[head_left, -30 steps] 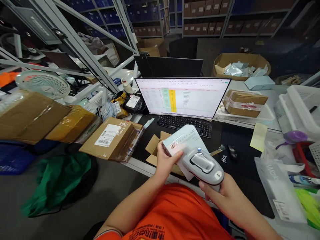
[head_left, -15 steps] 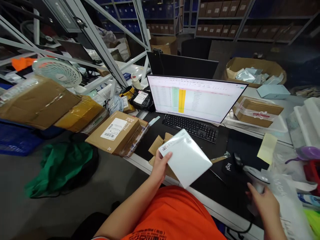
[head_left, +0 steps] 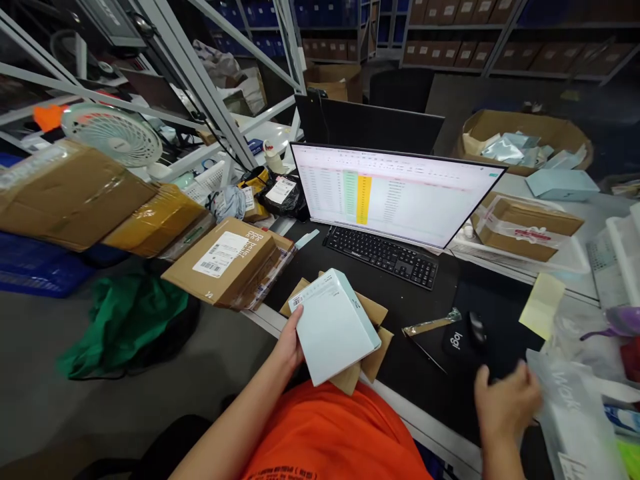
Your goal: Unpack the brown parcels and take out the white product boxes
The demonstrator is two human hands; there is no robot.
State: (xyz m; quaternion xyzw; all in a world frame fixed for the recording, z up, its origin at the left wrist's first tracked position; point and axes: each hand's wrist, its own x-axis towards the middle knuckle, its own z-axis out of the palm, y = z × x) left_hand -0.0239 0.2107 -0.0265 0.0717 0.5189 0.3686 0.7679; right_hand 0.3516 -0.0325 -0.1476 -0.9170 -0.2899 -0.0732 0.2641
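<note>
My left hand (head_left: 291, 340) is closed on the left edge of a pale blue flat box (head_left: 335, 333), which is tilted so that its top and right side show. A small barcode label sits near the box's upper left corner. Under it, an open brown carton (head_left: 379, 357) shows its spread flaps; its inside is hidden. Over the right part of the desk, my right hand (head_left: 507, 403) is slightly blurred, thumb and fingers apart, with nothing visible between them. The mouse (head_left: 477, 329) lies just beyond that hand.
A monitor (head_left: 390, 193) and keyboard (head_left: 383, 255) stand ahead. Parcels, including a labelled brown box (head_left: 227, 260), crowd the left edge. A thin dark stick (head_left: 427, 355) and a tape-covered strip (head_left: 433, 323) lie mid-desk. A clear plastic bag (head_left: 570, 407) is at right.
The pale blue box has shifted left and turned, so its side now shows. My right hand has let go of the grey handheld scanner and moved left; the scanner is no longer plainly visible.
</note>
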